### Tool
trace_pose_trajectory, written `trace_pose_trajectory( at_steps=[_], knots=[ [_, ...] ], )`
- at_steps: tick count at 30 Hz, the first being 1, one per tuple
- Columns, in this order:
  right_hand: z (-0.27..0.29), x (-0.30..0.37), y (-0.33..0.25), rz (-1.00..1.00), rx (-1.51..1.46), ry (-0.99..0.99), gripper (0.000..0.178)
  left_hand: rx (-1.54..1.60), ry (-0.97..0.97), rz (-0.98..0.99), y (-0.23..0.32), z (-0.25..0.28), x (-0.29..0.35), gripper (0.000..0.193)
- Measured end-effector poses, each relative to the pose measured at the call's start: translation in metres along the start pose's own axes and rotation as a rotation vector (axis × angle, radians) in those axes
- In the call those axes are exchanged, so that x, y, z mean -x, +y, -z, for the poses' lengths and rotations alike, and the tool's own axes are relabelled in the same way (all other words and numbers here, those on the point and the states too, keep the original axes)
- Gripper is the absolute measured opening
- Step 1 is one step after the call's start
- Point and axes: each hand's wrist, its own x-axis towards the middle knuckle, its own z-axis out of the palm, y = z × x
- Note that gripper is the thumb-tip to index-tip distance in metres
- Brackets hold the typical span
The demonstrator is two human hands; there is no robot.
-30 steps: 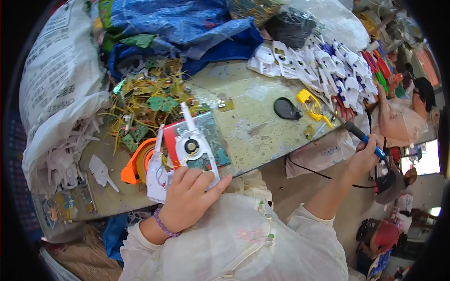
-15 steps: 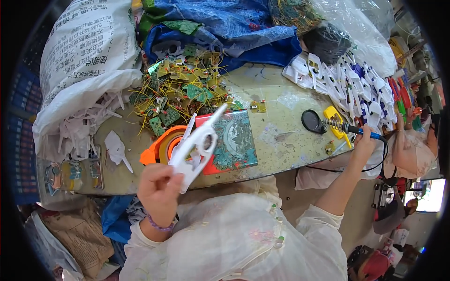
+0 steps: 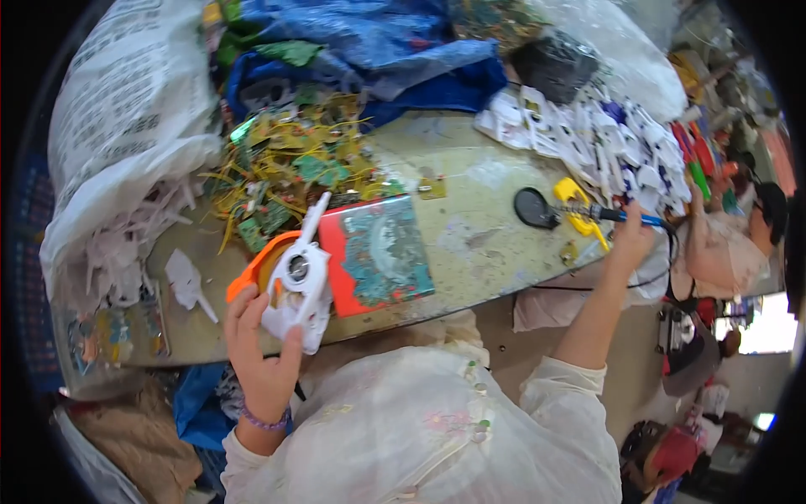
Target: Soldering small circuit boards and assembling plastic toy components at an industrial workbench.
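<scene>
My left hand (image 3: 262,357) has its fingers apart at the near end of a white plastic casing (image 3: 312,286), with the thumb against its edge. This casing has a long narrow tip and a round opening, and it lies over an orange ring-shaped holder (image 3: 243,281). Whether the fingertips still press on it is hard to see. My right hand (image 3: 630,239) grips the blue handle of a soldering iron (image 3: 650,220). The iron's front end is at a metal coil beside a yellow stand (image 3: 571,197) and a black round piece (image 3: 532,207).
Wired circuit boards (image 3: 285,160) are heaped at the back left. A red-edged flat box (image 3: 340,277) lies right of the casing. White casings (image 3: 617,143) pile up at the back right; a white sack (image 3: 126,143) spills others at left. The iron's black cord (image 3: 673,260) loops by my right hand.
My left hand has lowered the white casing onto the orange holder, and its fingers have spread. My right hand stays on the soldering iron. The whole view has shifted slightly.
</scene>
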Motion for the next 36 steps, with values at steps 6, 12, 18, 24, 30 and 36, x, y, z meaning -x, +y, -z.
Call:
trace_pose_trajectory(
  at_steps=[6,12,18,24,30,36],
  knots=[
    [-0.013,0.020,-0.001,-0.045,-0.262,-0.021,0.017,-0.222,-0.260,-0.087,0.020,-0.017,-0.017,0.075],
    [-0.025,0.065,-0.005,-0.118,-0.474,0.131,0.015,-0.042,-0.321,-0.031,0.010,-0.001,-0.027,0.069],
    [-0.015,0.184,-0.098,-0.122,-0.980,-0.538,0.011,0.682,-0.415,0.420,-0.013,0.033,-0.033,0.075],
    [-0.034,0.214,-0.200,0.599,-1.316,-2.343,0.037,1.100,-0.662,0.444,-0.073,0.110,0.001,0.090],
    [-0.047,0.254,-0.248,0.168,-1.345,-2.601,0.034,1.194,-0.686,0.624,-0.166,0.185,0.110,0.088],
    [-0.056,0.285,-0.227,0.637,-1.933,-2.178,0.026,0.995,-0.064,1.157,-0.184,0.232,0.246,0.086]
  ],
)
